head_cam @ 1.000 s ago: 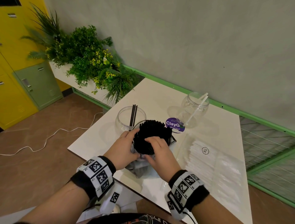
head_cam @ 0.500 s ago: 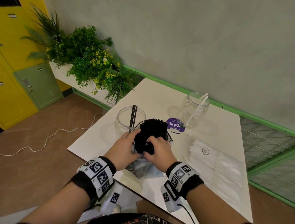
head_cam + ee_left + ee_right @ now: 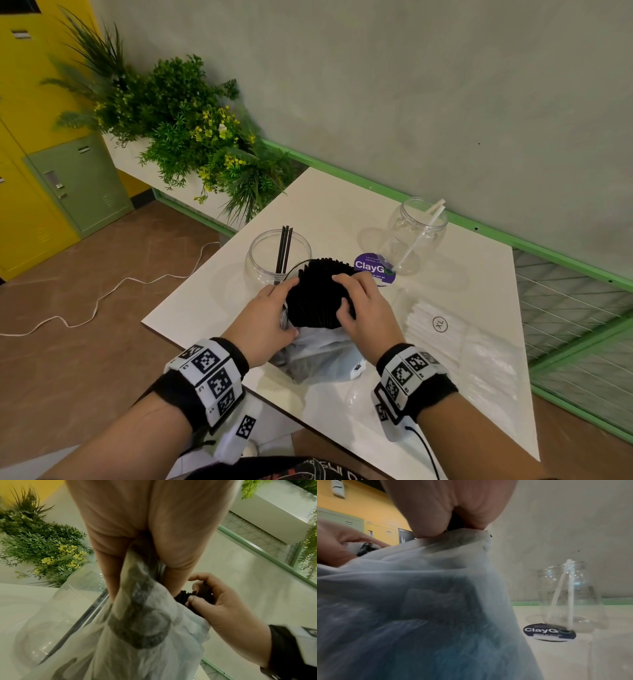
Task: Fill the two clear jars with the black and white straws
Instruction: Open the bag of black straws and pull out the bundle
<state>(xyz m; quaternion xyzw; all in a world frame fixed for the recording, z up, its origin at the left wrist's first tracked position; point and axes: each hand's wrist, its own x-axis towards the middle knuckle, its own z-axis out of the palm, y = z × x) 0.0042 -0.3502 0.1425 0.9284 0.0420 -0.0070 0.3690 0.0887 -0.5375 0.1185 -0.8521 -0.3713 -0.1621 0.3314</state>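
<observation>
Both hands are working at the middle of the head view. Her or his left hand is curling round the near left side of a fat bundle of black straws, thumb and fingers also gripping the crumpled plastic bag the bundle is standing in. At the same spot the right hand is closing over the bundle's right side, fingertips digging in among the straw tops. Just behind the left hand a clear jar is holding a few black straws leaning upright. Toward the upper right a second clear jar is holding white straws, with a purple round sticker on the table just in front of it. A clear packet of white straws is lying at the right.

Looking along the left wrist, the palm is filling the top of the frame and pinching the bag at centre; at the right the other hand is pinching a few black straw ends between thumb and fingers. The first jar is showing at the lower left.

Looking along the right wrist, the palm is sitting at the top centre, pressing into the bag; the fingers themselves are hidden. The jar with white straws is standing at the right.
</observation>
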